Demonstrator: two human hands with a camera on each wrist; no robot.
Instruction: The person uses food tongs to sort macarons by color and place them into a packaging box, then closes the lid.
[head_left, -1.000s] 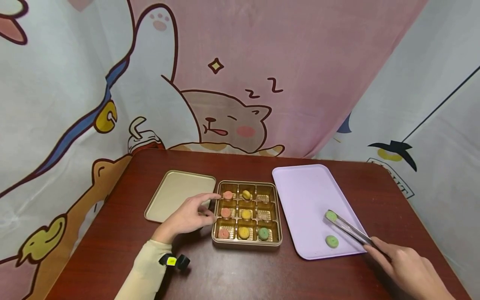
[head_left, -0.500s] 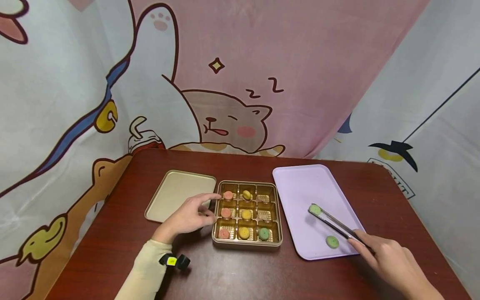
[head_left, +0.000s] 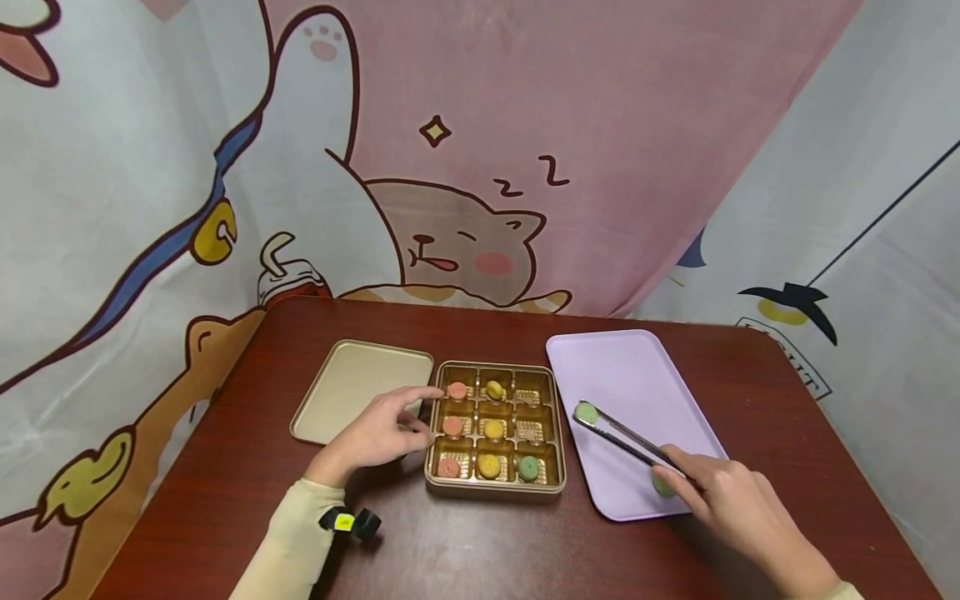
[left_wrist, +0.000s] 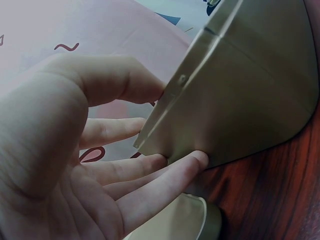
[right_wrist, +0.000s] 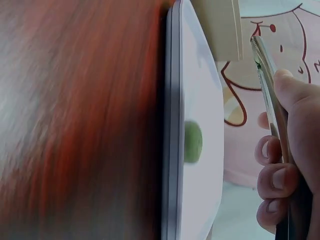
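Note:
My right hand [head_left: 723, 504] grips metal tongs [head_left: 626, 442], whose tips pinch a green macaron [head_left: 587, 412] above the left side of the lilac tray [head_left: 607, 358]. Partly hidden behind the hand, another green macaron [right_wrist: 192, 142] lies on that tray. With fingers mostly extended, my left hand [head_left: 378, 429] touches the left side of a gold box [head_left: 495, 490]; in the left wrist view its fingertips rest against the wall and rim. Pink macarons [head_left: 452, 426] stand in the box's left column, yellow macarons [head_left: 493, 429] in the middle, and a green macaron [head_left: 528, 468] at front right.
A flat gold lid [head_left: 367, 379] lies left of the box, partly behind the left hand. Everything stands on a dark red-brown wooden table [head_left: 495, 550]. A patterned cloth [head_left: 637, 167] hangs behind the table's back edge.
My right hand has moved left with the tongs, carrying the green macaron across the tray towards the box. The hand now partly covers the other green macaron. My left hand stays at the box.

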